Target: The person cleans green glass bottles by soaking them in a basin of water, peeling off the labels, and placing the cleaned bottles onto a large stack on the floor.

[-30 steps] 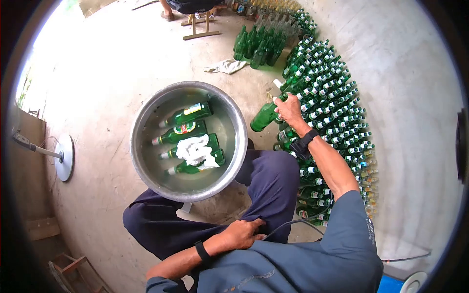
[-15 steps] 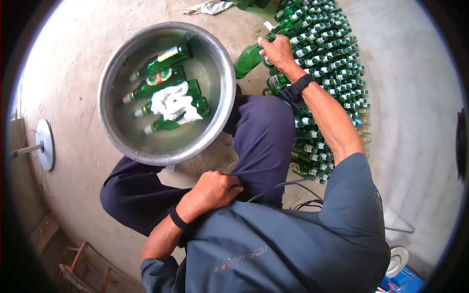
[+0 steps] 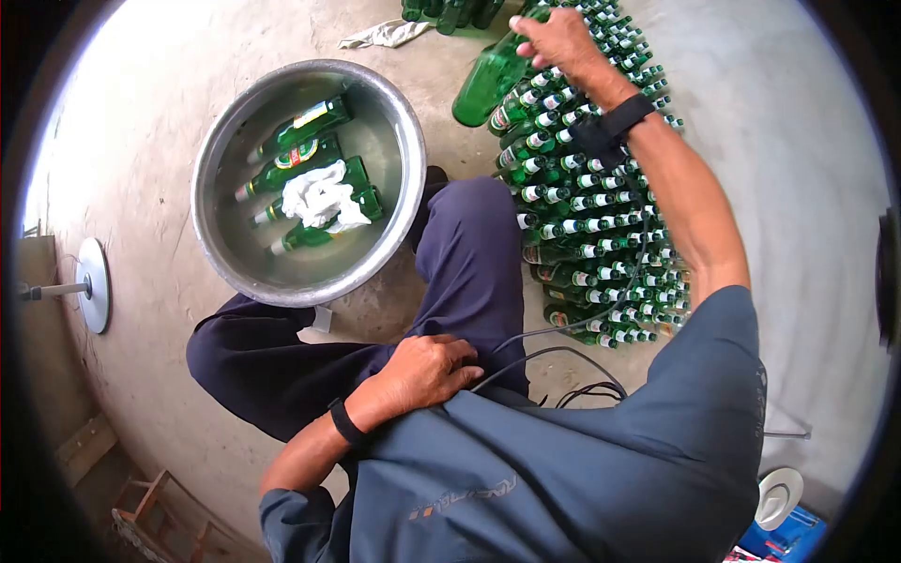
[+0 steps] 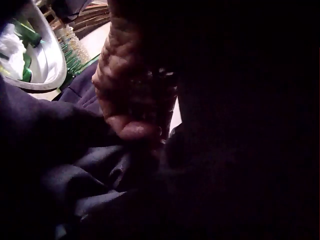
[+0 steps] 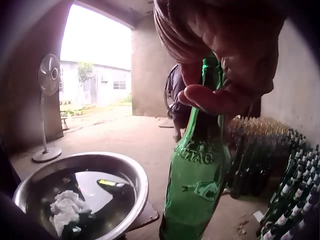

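Note:
My right hand (image 3: 568, 45) grips a green glass bottle (image 3: 491, 83) by its neck. In the right wrist view the bottle (image 5: 195, 190) hangs upright with raised lettering on its shoulder and no paper label. In the head view it overlaps the near edge of the packed green bottles (image 3: 563, 202) on the right. My left hand (image 3: 427, 371) rests on my lap with loosely curled fingers, dark in the left wrist view. A metal basin (image 3: 410, 150) of water holds several green bottles, including a labelled bottle (image 3: 297, 159), and a white cloth (image 3: 321, 195) lying over some of them.
A pale rag (image 3: 385, 35) lies on the floor past the basin, near more bottles (image 3: 450, 13). A fan (image 5: 49, 75) stands beyond the basin. Another person (image 5: 179, 95) is behind the held bottle. Black cables (image 3: 572, 357) run beside my right thigh.
The head view has shifted. My right hand, still holding the bottle by the neck, has moved away from the basin, farther over the standing bottles. My left hand stays on my lap.

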The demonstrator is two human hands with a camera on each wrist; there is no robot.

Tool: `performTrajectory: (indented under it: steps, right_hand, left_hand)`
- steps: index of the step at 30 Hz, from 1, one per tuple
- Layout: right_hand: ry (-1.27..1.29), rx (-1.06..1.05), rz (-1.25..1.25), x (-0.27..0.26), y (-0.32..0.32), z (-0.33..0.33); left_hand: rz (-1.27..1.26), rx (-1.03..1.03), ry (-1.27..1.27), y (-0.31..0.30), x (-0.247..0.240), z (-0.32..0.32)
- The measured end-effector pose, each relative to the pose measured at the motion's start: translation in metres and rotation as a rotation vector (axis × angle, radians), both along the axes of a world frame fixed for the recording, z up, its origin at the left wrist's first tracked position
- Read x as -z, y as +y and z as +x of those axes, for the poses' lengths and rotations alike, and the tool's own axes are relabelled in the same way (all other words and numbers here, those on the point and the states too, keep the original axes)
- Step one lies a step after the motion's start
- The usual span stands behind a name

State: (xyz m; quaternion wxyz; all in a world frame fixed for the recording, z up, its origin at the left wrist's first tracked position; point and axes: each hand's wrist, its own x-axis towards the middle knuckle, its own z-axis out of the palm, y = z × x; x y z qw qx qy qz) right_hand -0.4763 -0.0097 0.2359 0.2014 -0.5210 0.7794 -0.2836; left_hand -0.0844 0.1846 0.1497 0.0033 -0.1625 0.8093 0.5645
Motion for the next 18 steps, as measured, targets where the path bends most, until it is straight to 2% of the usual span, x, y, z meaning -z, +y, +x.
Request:
performTrajectory:
  steps: [2, 4, 5, 6, 8, 11, 13, 16, 18]
  right_hand:
    - [-0.002, 0.103, 0.028, -0.034, -0.004, -0.006]
    - [-0.091, 0.108, -0.029, -0.056, -0.006, -0.016]
    - [-0.054, 0.095, -0.033, -0.067, -0.009, -0.021]
    - [0.037, 0.118, -0.059, -0.081, -0.005, -0.014]
    - [-0.017, 0.027, -0.099, -0.091, -0.006, -0.025]
    - [0.022, 0.035, -0.179, -0.107, -0.007, -0.019]
    - [-0.057, 0.051, -0.217, -0.114, -0.013, -0.030]
    - [-0.042, 0.048, -0.221, -0.129, -0.019, -0.040]
    - [-0.054, 0.081, -0.341, -0.131, -0.024, -0.039]
  left_hand:
    - [-0.028, -0.035, 0.019, -0.001, 0.006, 0.005]
    - [-0.066, -0.114, 0.055, -0.006, 0.010, 0.016]
    - [-0.032, -0.108, 0.088, -0.011, 0.012, 0.023]
    - [0.075, -0.119, 0.060, -0.016, 0.014, 0.032]
    - [0.301, -0.156, -0.086, -0.022, 0.013, 0.047]
    - [0.381, -0.169, -0.094, -0.023, 0.013, 0.061]
    - [0.452, -0.167, -0.115, -0.021, 0.014, 0.064]
    - [0.816, -0.163, -0.115, -0.018, 0.014, 0.062]
    - [0.882, -0.143, -0.085, -0.017, 0.009, 0.058]
